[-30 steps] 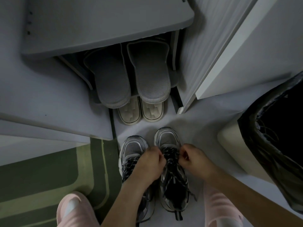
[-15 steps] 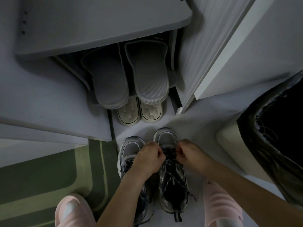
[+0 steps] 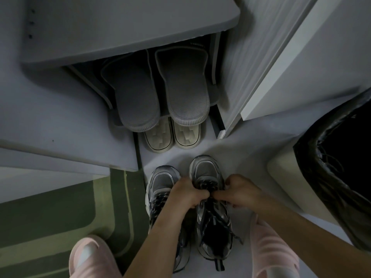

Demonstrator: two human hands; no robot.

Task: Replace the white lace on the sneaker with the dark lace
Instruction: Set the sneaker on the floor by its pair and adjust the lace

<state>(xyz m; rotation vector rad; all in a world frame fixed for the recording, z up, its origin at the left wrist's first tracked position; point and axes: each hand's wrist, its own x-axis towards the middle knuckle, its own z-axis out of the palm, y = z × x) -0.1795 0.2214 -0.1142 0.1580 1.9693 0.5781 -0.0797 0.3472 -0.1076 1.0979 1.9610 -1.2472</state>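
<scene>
Seemingly mid-threading: left hand (image 3: 187, 194) and right hand (image 3: 240, 192) each pinch the dark lace (image 3: 207, 186), grip narrow, near the toe of the sneaker (image 3: 213, 229); next, feed the following eyelets evenly.

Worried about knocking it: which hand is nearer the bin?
Right. The right hand pinches the sneaker's laces from the bin side; the left hand grips them from the far side.

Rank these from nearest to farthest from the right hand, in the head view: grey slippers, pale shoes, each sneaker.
1. The right-side sneaker, under the right hand, which pinches its lace.
2. The left-side sneaker, just beside it.
3. The pale shoes, ahead on the floor.
4. The grey slippers, farthest back, on the rack above them.
</scene>
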